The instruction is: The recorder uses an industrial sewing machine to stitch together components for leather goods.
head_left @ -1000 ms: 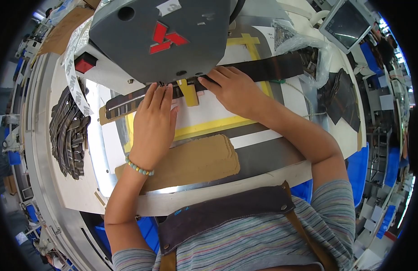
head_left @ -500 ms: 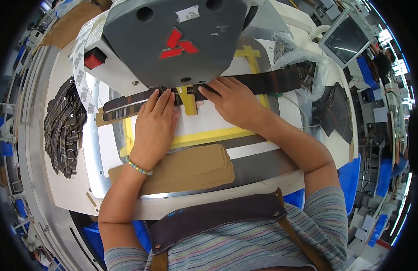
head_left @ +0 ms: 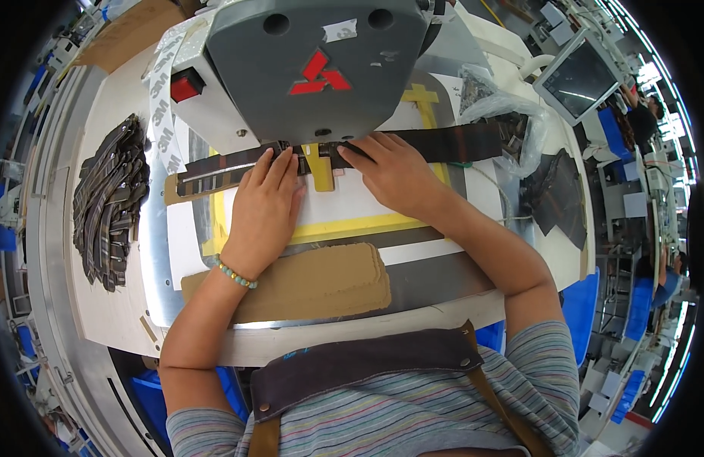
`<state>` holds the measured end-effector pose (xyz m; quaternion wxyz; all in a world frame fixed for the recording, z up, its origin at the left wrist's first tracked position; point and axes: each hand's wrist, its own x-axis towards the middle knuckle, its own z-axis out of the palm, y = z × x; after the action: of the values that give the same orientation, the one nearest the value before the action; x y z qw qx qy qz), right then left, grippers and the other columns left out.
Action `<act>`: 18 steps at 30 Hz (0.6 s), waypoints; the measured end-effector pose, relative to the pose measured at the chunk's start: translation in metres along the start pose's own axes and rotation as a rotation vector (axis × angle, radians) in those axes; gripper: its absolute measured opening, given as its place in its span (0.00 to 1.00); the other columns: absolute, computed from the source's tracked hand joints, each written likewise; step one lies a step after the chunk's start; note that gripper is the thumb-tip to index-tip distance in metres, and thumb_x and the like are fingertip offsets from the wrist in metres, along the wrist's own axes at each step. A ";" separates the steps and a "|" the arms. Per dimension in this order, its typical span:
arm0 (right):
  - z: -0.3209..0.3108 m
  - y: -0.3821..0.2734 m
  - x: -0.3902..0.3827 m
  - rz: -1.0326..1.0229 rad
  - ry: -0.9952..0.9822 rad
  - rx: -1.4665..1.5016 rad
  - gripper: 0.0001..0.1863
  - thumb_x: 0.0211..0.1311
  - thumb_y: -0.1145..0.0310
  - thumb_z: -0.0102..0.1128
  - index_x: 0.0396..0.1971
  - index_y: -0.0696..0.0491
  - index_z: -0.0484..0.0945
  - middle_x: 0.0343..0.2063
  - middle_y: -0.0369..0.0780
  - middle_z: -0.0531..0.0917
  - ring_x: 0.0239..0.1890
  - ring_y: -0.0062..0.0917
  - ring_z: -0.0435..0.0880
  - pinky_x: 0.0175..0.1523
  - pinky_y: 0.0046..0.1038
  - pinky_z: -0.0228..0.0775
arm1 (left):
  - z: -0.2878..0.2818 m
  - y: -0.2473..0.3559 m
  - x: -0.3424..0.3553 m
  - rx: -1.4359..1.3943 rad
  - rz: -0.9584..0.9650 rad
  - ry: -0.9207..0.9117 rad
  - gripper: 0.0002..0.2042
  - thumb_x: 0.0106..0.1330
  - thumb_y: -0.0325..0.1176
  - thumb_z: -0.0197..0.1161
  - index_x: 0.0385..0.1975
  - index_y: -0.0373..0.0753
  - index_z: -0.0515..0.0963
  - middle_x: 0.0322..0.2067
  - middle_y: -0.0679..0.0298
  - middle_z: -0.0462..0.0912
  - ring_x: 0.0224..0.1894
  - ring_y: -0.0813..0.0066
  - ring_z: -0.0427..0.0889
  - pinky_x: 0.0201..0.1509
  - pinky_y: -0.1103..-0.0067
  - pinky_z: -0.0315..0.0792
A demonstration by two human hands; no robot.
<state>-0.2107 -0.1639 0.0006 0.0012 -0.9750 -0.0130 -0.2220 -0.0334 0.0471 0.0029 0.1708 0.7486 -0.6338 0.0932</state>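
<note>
A long dark plaid fabric strip (head_left: 454,145) lies across the white work plate, passing under the head of a grey sewing machine (head_left: 314,91). My left hand (head_left: 264,209) rests with fingers stretched out on the strip, left of a yellow piece (head_left: 320,171) beneath the machine head. On the other side of that piece, my right hand (head_left: 401,179) lies on the strip, its fingers extended and pressing down. Both hands are open and grip nothing. At the left end, a brown cardboard edge (head_left: 171,190) shows from under the fabric. The needle area is hidden by the machine head.
Stacked brown cardboard pieces (head_left: 314,286) lie near the front. A pile of plaid strips (head_left: 112,206) is at the left, with dark fabric pieces (head_left: 557,194) and clear plastic (head_left: 523,114) at the right. A red switch (head_left: 186,84) and a screen (head_left: 580,80) stand farther back.
The view has shifted slightly, so the machine sits a little farther right in it. Both hands stay in about the same place on the strip.
</note>
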 end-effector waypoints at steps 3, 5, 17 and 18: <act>0.002 0.001 -0.001 -0.010 0.013 -0.026 0.22 0.62 0.72 0.68 0.57 0.59 0.84 0.54 0.43 0.83 0.59 0.37 0.84 0.65 0.38 0.79 | 0.000 0.000 -0.001 0.039 0.025 -0.003 0.22 0.74 0.27 0.63 0.65 0.26 0.78 0.70 0.50 0.78 0.71 0.46 0.76 0.73 0.60 0.72; 0.002 0.001 -0.001 -0.026 0.031 -0.065 0.21 0.63 0.71 0.68 0.57 0.59 0.84 0.54 0.43 0.83 0.59 0.36 0.84 0.64 0.38 0.79 | 0.003 -0.004 0.000 0.068 0.047 -0.002 0.22 0.73 0.27 0.62 0.66 0.26 0.77 0.69 0.49 0.78 0.71 0.46 0.76 0.72 0.61 0.73; -0.014 0.003 0.000 -0.078 -0.093 -0.057 0.19 0.70 0.69 0.66 0.54 0.65 0.83 0.53 0.46 0.85 0.58 0.36 0.85 0.57 0.35 0.85 | -0.027 -0.018 0.014 0.219 0.233 -0.219 0.27 0.63 0.18 0.60 0.66 0.24 0.76 0.70 0.48 0.77 0.68 0.53 0.79 0.63 0.68 0.83; -0.018 -0.001 0.000 -0.065 -0.188 -0.120 0.21 0.69 0.68 0.67 0.56 0.65 0.82 0.57 0.47 0.84 0.61 0.37 0.85 0.60 0.34 0.84 | -0.030 -0.019 0.015 0.230 0.249 -0.242 0.27 0.62 0.18 0.60 0.65 0.24 0.75 0.70 0.48 0.77 0.67 0.54 0.80 0.61 0.68 0.84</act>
<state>-0.2182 -0.1629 0.0166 -0.0657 -0.9889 -0.0316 -0.1297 -0.0097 0.0475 0.0328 -0.0062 0.6849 -0.7224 0.0949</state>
